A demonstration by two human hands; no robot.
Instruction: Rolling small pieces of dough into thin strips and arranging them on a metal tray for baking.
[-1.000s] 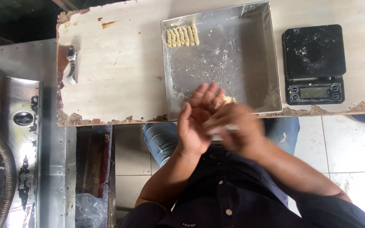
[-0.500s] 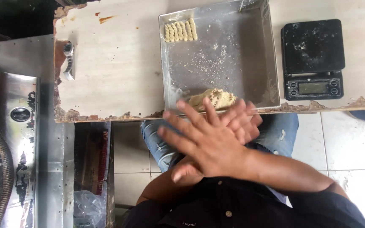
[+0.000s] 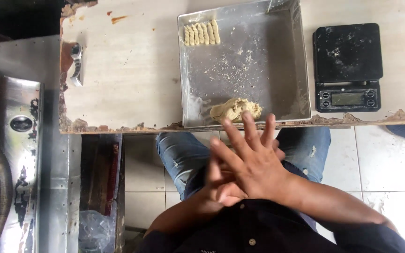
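— While the right hand (image 3: 254, 166) lies flat, fingers spread, over the left hand (image 3: 221, 187), what sits between the palms?
— Cannot tell; likely dough being rolled; the dough lump (image 3: 236, 109) rests at the metal tray's (image 3: 284, 56) near edge.
— Any risk?
— Both hands hover off the tray, above the lap; a piece could slip floorward; uneven pressure may spoil it against the ridged pieces (image 3: 202, 33) at the tray's far corner.

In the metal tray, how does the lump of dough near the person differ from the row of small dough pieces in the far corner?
The lump of dough is one rough, shapeless mass; the row of small pieces is several neat ridged sticks lying side by side. The lump sits at the near edge of the tray, close to the hands; the row lies in the far left corner. The lump is clearly bulkier than any single stick. Both are the same pale yellowish dough.
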